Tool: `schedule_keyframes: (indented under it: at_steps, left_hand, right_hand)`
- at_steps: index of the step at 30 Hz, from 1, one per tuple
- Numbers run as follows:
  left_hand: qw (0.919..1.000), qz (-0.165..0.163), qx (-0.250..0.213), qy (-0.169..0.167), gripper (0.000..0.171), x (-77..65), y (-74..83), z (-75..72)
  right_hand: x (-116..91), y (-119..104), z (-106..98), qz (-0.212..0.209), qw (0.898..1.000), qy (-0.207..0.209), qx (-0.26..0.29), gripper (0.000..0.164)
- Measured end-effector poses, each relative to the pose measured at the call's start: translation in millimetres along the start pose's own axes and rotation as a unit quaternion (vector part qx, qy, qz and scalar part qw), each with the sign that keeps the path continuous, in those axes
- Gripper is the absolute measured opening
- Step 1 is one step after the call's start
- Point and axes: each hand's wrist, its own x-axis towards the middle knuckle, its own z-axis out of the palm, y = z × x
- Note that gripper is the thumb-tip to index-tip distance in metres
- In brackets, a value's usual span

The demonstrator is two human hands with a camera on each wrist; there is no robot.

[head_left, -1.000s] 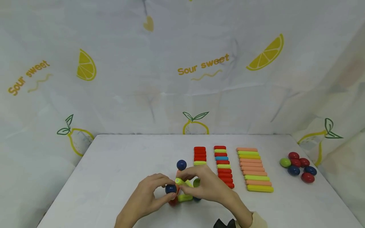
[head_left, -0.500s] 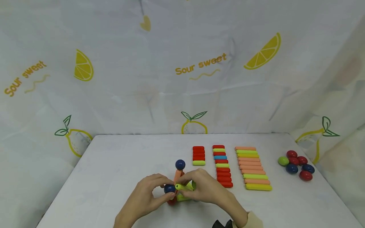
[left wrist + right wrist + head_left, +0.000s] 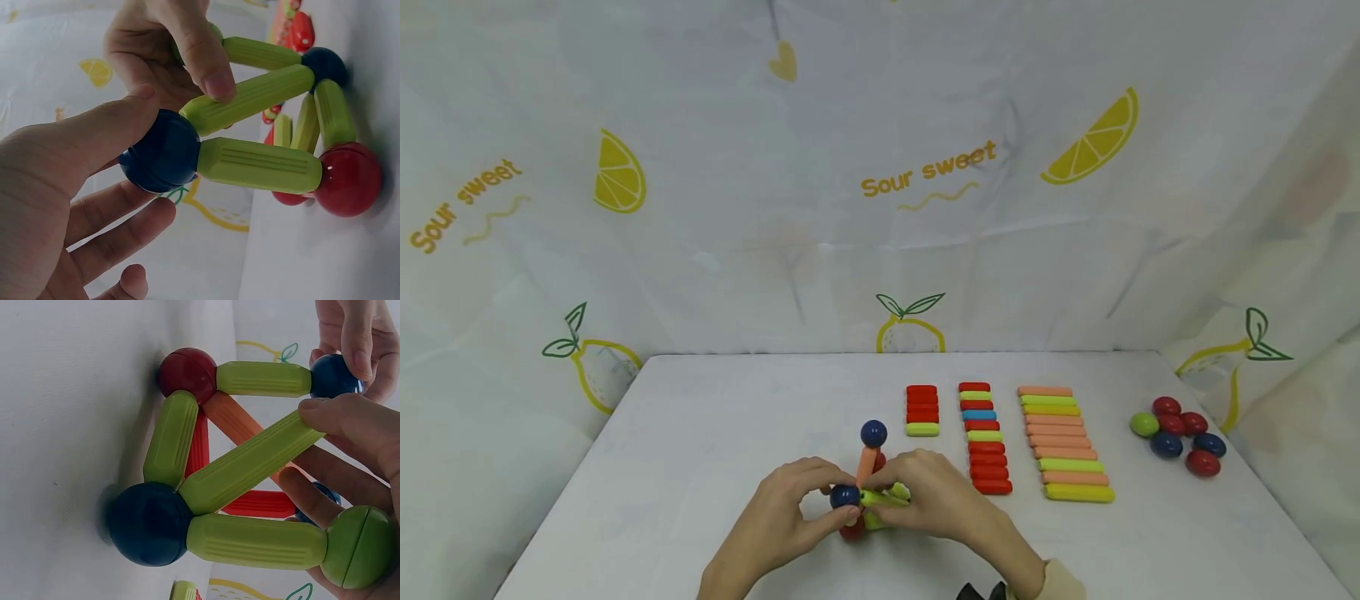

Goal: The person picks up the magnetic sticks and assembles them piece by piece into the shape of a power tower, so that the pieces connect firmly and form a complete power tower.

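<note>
My left hand (image 3: pixel 786 510) pinches a dark blue ball (image 3: pixel 164 152) between thumb and fingers. From that ball a lime-green stick (image 3: pixel 259 164) runs down to a red ball (image 3: pixel 349 179) on the table. My right hand (image 3: pixel 932 493) pinches another lime stick (image 3: pixel 250 461), which slants up from a lower blue ball (image 3: pixel 150 524). Its upper end is right at the ball in my left hand. A green ball (image 3: pixel 359 547) on a further lime stick lies against my right palm. Behind, an orange stick (image 3: pixel 867 467) leads to another blue ball (image 3: pixel 873 433).
Right of the hands lie a short row of red and lime sticks (image 3: pixel 922 408), a mixed row with one blue stick (image 3: pixel 979 415), and longer orange, lime and yellow sticks (image 3: pixel 1062 442). Several loose balls (image 3: pixel 1171 425) sit by the white table's right edge. A lemon-print cloth (image 3: pixel 737 208) hangs behind.
My right hand has shifted slightly down and left, bringing the lime stick's end to the blue ball. The green ball has gone behind my right hand in the head view. My left hand keeps its pinch.
</note>
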Motion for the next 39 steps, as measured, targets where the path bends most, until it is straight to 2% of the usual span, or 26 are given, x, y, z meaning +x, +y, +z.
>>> schedule_keyframes:
  at_steps: [8,17,26,29,32,39]
  left_hand:
    - [0.9993,0.034,-0.013,0.012,0.020,-1.9,-3.0,2.7]
    - [0.9987,0.039,-0.028,0.015,0.019,-2.0,-4.8,5.2]
    - [0.9980,0.049,-0.036,0.014,0.020,-2.9,-4.7,4.9]
    - [0.9984,0.042,-0.029,0.023,0.026,-3.4,-4.4,4.2]
    - [0.9992,0.019,-0.020,0.029,0.029,-2.6,-2.9,4.2]
    - [0.9987,-0.048,0.011,-0.013,0.027,0.6,2.8,-1.6]
  right_hand:
    - [3,-3,2,0.000,1.000,-0.004,-0.009,0.024]
    - [3,-5,2,0.003,1.000,-0.008,-0.004,0.023]
    - [0,-7,-1,-0.014,1.000,-0.004,-0.005,0.023]
    - [-3,-6,-3,-0.015,1.000,0.003,0.005,0.021]
    - [-8,-4,-8,-0.024,0.999,0.028,0.018,0.019]
    - [-27,3,-30,-0.013,0.993,0.119,-0.009,0.021]
